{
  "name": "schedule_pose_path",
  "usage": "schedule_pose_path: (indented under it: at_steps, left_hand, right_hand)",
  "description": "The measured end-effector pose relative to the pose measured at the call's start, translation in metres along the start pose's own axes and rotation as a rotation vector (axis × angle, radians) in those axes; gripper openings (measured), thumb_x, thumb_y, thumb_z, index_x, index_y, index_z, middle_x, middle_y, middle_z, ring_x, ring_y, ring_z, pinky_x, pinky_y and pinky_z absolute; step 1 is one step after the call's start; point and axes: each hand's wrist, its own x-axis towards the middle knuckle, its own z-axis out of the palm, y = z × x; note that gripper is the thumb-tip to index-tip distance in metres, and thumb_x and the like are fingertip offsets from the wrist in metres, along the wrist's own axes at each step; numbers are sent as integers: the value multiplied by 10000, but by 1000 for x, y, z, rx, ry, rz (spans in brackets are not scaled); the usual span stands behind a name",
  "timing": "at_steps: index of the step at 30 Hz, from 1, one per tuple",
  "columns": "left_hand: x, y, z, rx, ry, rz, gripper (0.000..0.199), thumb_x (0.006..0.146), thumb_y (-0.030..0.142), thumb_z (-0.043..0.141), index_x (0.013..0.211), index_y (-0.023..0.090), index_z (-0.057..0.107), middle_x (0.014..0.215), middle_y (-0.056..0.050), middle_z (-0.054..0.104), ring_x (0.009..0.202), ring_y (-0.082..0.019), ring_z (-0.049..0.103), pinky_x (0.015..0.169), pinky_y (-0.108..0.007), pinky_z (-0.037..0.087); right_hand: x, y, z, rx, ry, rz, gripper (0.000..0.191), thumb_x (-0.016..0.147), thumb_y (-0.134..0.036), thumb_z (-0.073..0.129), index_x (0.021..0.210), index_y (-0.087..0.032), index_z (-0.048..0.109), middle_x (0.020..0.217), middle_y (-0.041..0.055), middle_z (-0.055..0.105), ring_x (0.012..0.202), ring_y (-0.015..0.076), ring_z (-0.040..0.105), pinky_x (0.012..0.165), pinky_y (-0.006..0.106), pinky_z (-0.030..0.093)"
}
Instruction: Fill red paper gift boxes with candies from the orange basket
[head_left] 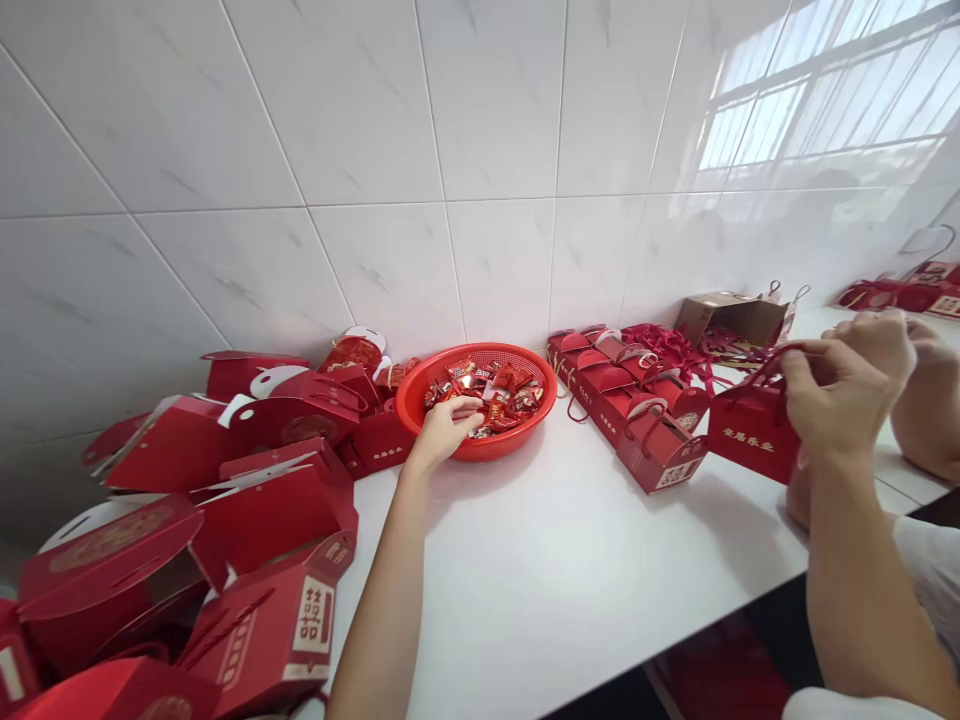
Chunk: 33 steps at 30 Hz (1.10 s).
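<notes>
My left hand (445, 430) reaches over the near rim of a red plastic basket (420, 425) holding several wrapped sweets (501, 395). Its fingers are pinched together at the sweets; what is between them is too small to tell. At the right, my right hand (836, 390) has its fingers closed on the dark red cord handle of a red gift box (752, 432), which stands upright with gold lettering on its side. Just behind that hand are another person's hand (881, 325) and bent arm, partly hidden.
Several red boxes (266, 620) crowd the left side. A row of closed red boxes (600, 385) lies right of the basket, with red ribbons (667, 350) and an open cardboard box (697, 322) behind. A tiled wall backs the white table (517, 560).
</notes>
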Motion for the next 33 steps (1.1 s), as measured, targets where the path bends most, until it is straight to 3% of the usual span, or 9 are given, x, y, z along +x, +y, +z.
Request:
schedule_pose_path:
  at_steps: [6, 13, 20, 25, 33]
  left_hand:
    - [-1, 0, -1, 11, 6, 9, 216, 697, 248, 701, 895, 170, 737, 990, -78, 786, 991, -255, 727, 993, -435, 549]
    - [0, -4, 1, 3, 16, 10, 250, 668, 289, 737, 889, 171, 738, 1011, -89, 786, 982, -265, 732, 968, -430, 563]
    - [0, -6, 2, 21, 7, 48, 241, 668, 307, 736, 877, 187, 747, 962, -77, 795, 924, -259, 746, 925, -419, 588]
    - [-2, -4, 3, 50, 0, 34, 220, 698, 260, 706, 898, 176, 742, 971, -84, 791, 937, -254, 745, 937, -419, 584]
    - [-6, -1, 6, 74, 31, 31, 177, 719, 143, 705, 888, 172, 750, 944, -76, 793, 901, -227, 750, 927, -405, 591]
  right_hand:
    - [-8, 10, 6, 40, -38, 229, 195, 653, -310, 550, 712, -167, 668, 643, 60, 647, 619, 202, 609, 669, 344, 506]
    - [1, 20, 3, 33, -12, 208, 157, 655, -310, 572, 709, -191, 660, 656, 51, 661, 633, 214, 611, 651, 339, 491]
    - [4, 26, 19, 182, -49, 312, 34, 657, -243, 644, 656, -212, 630, 577, 32, 632, 582, 210, 592, 629, 338, 480]
    - [-21, 45, 40, 278, -117, 397, 71, 660, -252, 651, 699, -195, 633, 594, 35, 621, 568, 210, 579, 632, 361, 476]
    - [-61, 56, 68, 216, 37, 425, 202, 518, -417, 615, 605, -254, 534, 577, 33, 563, 546, 242, 539, 633, 452, 473]
